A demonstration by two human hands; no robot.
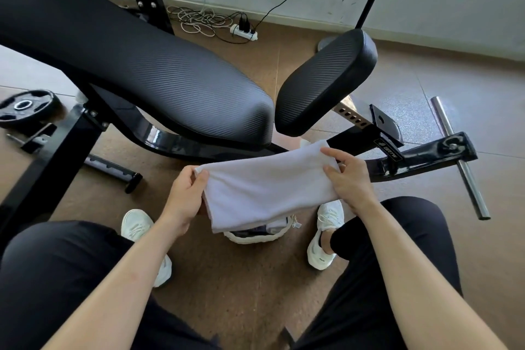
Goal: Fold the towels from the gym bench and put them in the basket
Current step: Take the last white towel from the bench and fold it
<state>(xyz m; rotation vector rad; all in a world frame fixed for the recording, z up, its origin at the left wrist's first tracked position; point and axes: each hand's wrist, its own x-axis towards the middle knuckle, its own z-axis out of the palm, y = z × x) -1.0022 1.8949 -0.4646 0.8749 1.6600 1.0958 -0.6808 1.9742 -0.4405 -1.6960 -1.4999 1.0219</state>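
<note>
A white towel [264, 187], folded into a flat rectangle, hangs in the air between my hands. My left hand [184, 197] grips its left edge with the thumb on top. At the towel's right end, my right hand [348, 179] pinches the cloth between fingers and thumb. Right beneath the towel, on the floor between my feet, stands a white woven basket [250, 237]; the towel hides most of it, and folded cloth shows inside. The black padded gym bench [170, 88] stretches across the upper left, with nothing lying on its seat.
A second black pad [326, 79] tilts up to the right of the bench. The bench's black frame and a steel bar [460, 159] run off to the right. A weight plate [27, 106] lies on the floor at left. Cables and a power strip [244, 31] sit by the wall.
</note>
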